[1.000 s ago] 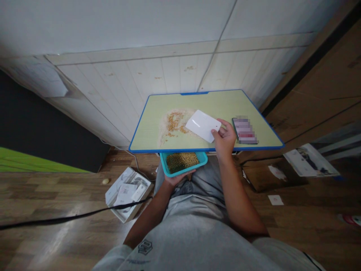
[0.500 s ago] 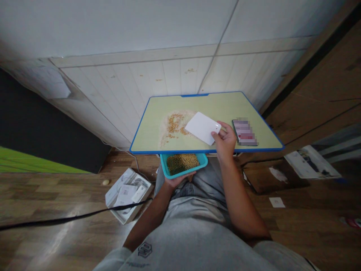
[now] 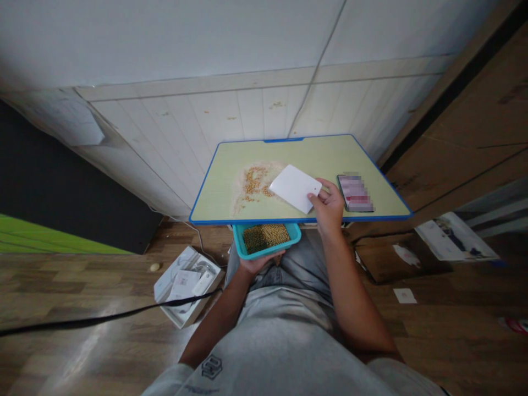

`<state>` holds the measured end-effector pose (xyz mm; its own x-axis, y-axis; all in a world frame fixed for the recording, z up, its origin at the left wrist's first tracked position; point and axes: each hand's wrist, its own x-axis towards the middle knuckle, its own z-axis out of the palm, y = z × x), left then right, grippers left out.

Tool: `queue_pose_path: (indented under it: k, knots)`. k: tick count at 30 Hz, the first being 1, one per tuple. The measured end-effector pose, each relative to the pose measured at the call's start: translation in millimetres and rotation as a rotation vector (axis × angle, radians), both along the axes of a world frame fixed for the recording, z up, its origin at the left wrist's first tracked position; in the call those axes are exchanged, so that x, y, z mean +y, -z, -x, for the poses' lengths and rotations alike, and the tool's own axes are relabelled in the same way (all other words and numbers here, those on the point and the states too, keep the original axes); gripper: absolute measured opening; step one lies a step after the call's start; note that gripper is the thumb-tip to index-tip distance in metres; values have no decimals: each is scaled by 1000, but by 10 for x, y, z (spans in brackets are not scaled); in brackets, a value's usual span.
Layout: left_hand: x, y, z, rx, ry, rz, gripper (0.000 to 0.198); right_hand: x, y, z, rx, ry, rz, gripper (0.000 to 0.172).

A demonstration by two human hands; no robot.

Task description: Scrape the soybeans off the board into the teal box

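My left hand supports a teal plastic tray from below, just under the table's front edge. Inside the tray, dark green beans lie on the left and pale yellow soybeans on the right. Between thumb and fingers, my right hand grips a flat white scraper with a small hole near the held edge. The scraper is tilted over the table, its far edge beside scattered soybeans and a patch of pale fine grains. Whether that edge touches the tabletop, I cannot tell.
The folding table has a blue rim and stands against the wall. A phone lies on its right side. On the floor are an open white box at left and a cardboard piece at right. A black strap crosses at left.
The view has shifted very slightly. Both hands keep their hold on the tray and the scraper, with hardly any movement over the table.
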<state>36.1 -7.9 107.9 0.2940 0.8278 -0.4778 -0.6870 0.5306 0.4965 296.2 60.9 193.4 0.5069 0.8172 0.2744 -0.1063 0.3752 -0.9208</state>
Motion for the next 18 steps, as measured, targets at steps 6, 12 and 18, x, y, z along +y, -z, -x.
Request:
queue_pose_path:
  k: [6,12,18]
  knots:
    - [-3,30,-2,5,-2,-6,89,-11,-4,10,18,6,4,62]
    - [13,79,-7,-21,8,-18,91,-12,2,0,4,-2,2,64]
    - [15,38,-15,-8,4,-34,90,-19,-17,-6,10,-15,-2,62]
